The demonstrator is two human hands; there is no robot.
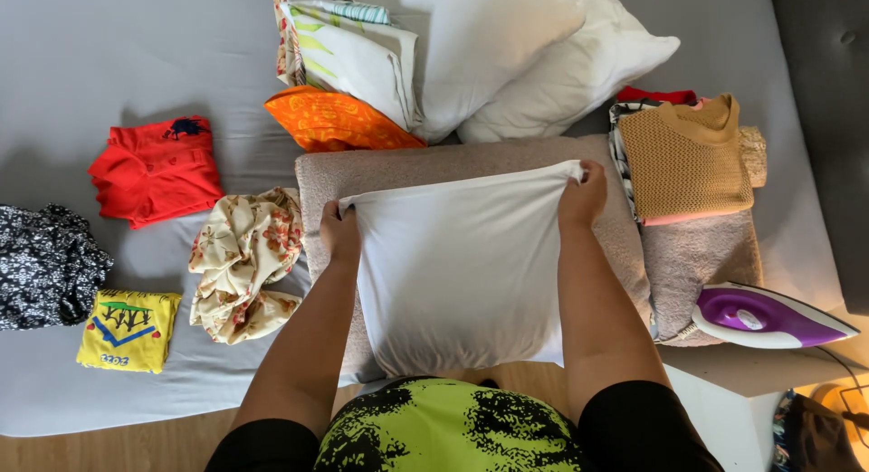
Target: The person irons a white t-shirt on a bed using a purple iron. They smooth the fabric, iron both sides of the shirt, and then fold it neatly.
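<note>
Grey bed (109,56), towel-padded: left hand (339,232) and right hand (582,196) pinch the far corners of a light, limp white pillowcase (462,264), likely the best hold.

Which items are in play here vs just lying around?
In hand: left hand and right hand each pinch a top corner of the white cloth, spread on the beige towel pad.

Lying about: purple-and-white iron, folded red shirt, crumpled floral fabric, folded mustard knit sweater.

No packages, labels, signs or screens visible anywhere on the grey bed (109,56); only cloth items and iron.
</note>
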